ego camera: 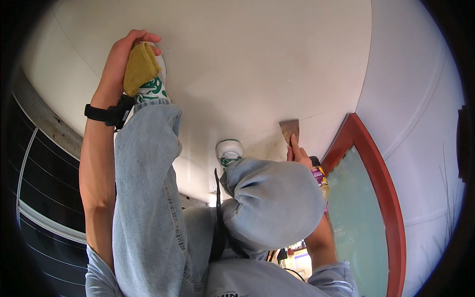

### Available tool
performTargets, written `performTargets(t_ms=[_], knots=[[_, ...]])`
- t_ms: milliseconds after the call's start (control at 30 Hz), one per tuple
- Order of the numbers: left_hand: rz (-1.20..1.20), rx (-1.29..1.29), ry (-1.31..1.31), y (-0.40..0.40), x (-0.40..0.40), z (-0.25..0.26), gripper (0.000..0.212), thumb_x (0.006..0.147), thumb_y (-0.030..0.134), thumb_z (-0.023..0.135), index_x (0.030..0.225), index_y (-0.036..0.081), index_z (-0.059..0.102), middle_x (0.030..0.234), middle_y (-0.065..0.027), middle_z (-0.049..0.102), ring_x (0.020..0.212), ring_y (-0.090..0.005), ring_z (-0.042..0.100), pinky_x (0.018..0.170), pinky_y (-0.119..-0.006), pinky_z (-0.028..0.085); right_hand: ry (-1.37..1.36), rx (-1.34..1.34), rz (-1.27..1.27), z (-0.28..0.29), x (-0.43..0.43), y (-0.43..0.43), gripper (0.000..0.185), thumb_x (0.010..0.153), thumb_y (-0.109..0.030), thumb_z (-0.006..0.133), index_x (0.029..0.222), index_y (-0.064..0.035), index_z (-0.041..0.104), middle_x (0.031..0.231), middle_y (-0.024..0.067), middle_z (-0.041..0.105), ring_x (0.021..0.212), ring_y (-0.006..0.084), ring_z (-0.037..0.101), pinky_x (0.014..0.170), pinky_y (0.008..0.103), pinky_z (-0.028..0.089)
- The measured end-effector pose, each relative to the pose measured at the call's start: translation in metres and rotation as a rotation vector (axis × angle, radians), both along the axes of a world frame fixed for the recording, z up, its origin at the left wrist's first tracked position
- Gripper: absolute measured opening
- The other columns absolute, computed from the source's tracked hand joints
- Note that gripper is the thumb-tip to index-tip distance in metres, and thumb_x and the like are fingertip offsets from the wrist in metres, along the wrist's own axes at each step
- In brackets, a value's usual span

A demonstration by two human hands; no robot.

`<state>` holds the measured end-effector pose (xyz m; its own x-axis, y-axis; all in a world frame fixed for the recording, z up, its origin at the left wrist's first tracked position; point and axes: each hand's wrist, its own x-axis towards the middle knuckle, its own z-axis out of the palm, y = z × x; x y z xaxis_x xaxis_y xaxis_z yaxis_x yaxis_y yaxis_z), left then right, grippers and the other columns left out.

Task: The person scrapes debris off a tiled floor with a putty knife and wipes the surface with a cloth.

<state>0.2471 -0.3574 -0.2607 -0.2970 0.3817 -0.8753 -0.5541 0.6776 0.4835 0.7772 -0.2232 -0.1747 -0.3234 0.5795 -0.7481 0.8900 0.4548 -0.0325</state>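
Note:
A folded yellow-green cloth (140, 68) hangs from my left hand (130, 46), beside my white and green shoe at the upper left. The fingers curl over its top edge, and a black strap with a small device is on that wrist. My right hand (300, 154) grips a putty knife with a worn metal blade (290, 130). Its blade lies at a thin seam in the pale floor; the handle is mostly hidden in the hand. A bottle with a dark cap and purple label (320, 176) is just beyond that hand, partly behind my right knee.
At the right, a red-framed glass panel (384, 185) stands by a white wall (408, 74). Black tiles (55, 185) with pale joints and a grey ledge (52, 118) are at the left. Brownish marks (265, 146) show on the floor (259, 55) near the blade.

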Motion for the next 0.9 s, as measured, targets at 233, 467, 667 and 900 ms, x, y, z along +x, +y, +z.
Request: performTargets(t_ms=[233,467,667,900], knots=[[0.069,0.026,-0.010,0.007,0.001,-0.006,0.046,0.105,0.041,0.050,0.109,0.002,0.075,0.091,-0.0090,0.074,0.077,-0.0160,0.069,0.071,-0.030,0.059,0.382,0.049,0.264,-0.054,-0.149,0.024,0.052,0.099,-0.024,0.068,0.150,-0.0260,0.058,0.085,0.0087,0.063,0.058,0.0324,0.064,0.052,0.0450,0.053],[0.015,0.020,0.057,0.006,0.003,-0.002,0.046,0.104,0.042,0.051,0.111,0.003,0.075,0.093,-0.0092,0.074,0.077,-0.0162,0.070,0.072,-0.031,0.059,-0.033,-0.015,0.237,-0.021,0.027,-0.016,0.054,0.101,-0.024,0.066,0.153,-0.0291,0.053,0.078,0.0124,0.062,0.059,0.0353,0.064,0.052,0.0454,0.053],[-0.018,0.045,0.051,0.002,0.002,-0.002,0.047,0.104,0.043,0.050,0.112,0.004,0.075,0.095,-0.0094,0.075,0.080,-0.0162,0.071,0.075,-0.030,0.059,0.276,-0.039,0.163,-0.014,-0.014,-0.020,0.058,0.098,-0.024,0.070,0.153,-0.0298,0.054,0.080,0.0084,0.061,0.059,0.0316,0.064,0.052,0.0437,0.054],[-0.001,0.085,0.060,0.005,0.005,-0.008,0.046,0.105,0.042,0.050,0.112,0.004,0.076,0.097,-0.0095,0.076,0.080,-0.0167,0.071,0.075,-0.030,0.059,0.420,-0.095,0.403,-0.061,-0.159,-0.013,0.052,0.098,-0.023,0.069,0.149,-0.0244,0.058,0.079,0.0094,0.060,0.057,0.0312,0.062,0.050,0.0429,0.053]])
